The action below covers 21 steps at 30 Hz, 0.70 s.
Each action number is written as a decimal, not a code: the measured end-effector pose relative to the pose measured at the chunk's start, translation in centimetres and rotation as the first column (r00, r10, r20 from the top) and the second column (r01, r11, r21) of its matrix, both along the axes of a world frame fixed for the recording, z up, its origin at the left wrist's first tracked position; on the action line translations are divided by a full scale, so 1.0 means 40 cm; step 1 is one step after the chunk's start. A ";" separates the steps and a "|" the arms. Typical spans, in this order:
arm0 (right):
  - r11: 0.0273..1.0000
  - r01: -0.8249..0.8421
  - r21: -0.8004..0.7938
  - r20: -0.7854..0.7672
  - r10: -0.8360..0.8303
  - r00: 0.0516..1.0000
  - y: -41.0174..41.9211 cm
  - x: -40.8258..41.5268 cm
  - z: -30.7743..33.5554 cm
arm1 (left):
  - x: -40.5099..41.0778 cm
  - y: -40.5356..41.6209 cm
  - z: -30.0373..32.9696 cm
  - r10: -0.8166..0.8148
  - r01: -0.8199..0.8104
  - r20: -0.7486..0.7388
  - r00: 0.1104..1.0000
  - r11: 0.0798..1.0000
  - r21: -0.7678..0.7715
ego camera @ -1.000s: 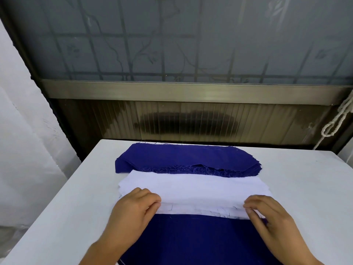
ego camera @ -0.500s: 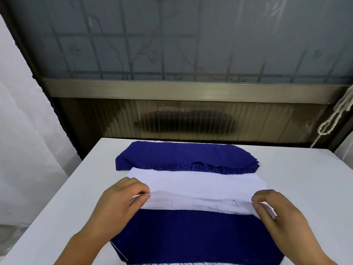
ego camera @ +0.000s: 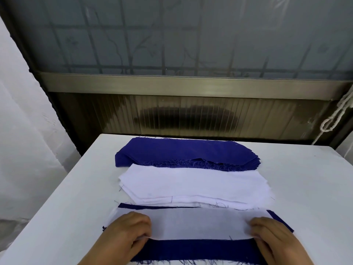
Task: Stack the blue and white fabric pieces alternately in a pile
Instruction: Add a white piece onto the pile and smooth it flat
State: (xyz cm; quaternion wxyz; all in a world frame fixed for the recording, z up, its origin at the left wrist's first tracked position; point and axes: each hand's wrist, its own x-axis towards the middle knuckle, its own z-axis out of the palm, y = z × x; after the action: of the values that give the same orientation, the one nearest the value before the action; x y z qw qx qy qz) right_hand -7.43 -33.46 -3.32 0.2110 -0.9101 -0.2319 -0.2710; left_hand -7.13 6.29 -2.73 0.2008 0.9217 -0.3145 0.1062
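**White piece held at both ends over the near blue pile**

At the bottom of the frame, the left hand [ego camera: 127, 233] and the right hand [ego camera: 271, 238] each hold one short end of a thin white fabric piece [ego camera: 198, 223]. The fingers of both hands are curled over its near corners, with the fingertips apparently pinching the edge; the thumbs are hidden, so the exact grip cannot be told. The piece runs left to right across the lower frame, its long axis spanning the gap between the two hands, and neither hand is clearly nearer to it than the other.

Beneath it lies the alternating pile [ego camera: 200, 249], topped by a blue piece whose edges show as a broad band below the white one, a thin strip above it, and a corner at the right. A white fringe peeks out at the very bottom edge. The white piece covers only the upper part of the blue one, so I judge the coming move to be a pull toward the bottom of the frame, both hands together, until the edges line up.

Just above, at mid-frame, sits the white fabric stack [ego camera: 193, 185], somewhat fanned, its near edge close to the pile. Above that, touching it, is the blue fabric stack [ego camera: 183, 153] with frayed edges. All rest on a white table [ego camera: 57, 217]. Behind it stands a frosted window [ego camera: 172, 35], and a white cord [ego camera: 336, 113] hangs at the right edge.
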 end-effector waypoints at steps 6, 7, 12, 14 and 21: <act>0.999 -0.001 -0.033 0.035 0.002 0.999 -0.014 0.007 -0.010 | 0.000 -0.001 -0.006 -0.021 0.020 -0.021 1.000 0.999 -0.044; 0.999 -0.004 -0.044 0.048 0.006 0.999 -0.016 0.006 -0.014 | -0.001 -0.003 -0.005 -0.022 0.021 -0.013 1.000 0.999 -0.047; 0.999 0.004 -0.036 0.046 -0.003 0.999 -0.020 0.003 -0.014 | -0.013 -0.020 -0.001 -0.044 0.046 0.029 0.999 0.994 -0.095; 0.999 0.017 -0.033 0.027 -0.016 1.000 -0.015 0.002 -0.003 | -0.014 -0.022 0.000 -0.036 0.037 0.010 0.999 0.993 -0.110; 1.000 -0.013 0.015 -0.057 0.014 0.998 0.005 -0.012 0.023 | -0.016 -0.012 -0.014 0.030 -0.041 -0.120 0.992 0.995 -0.089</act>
State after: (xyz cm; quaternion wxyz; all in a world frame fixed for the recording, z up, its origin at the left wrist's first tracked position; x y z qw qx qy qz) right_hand -7.89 -33.24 -2.40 0.2262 -0.9142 -0.2300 -0.2454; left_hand -7.79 5.82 -3.28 0.2593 0.9217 -0.2802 0.0691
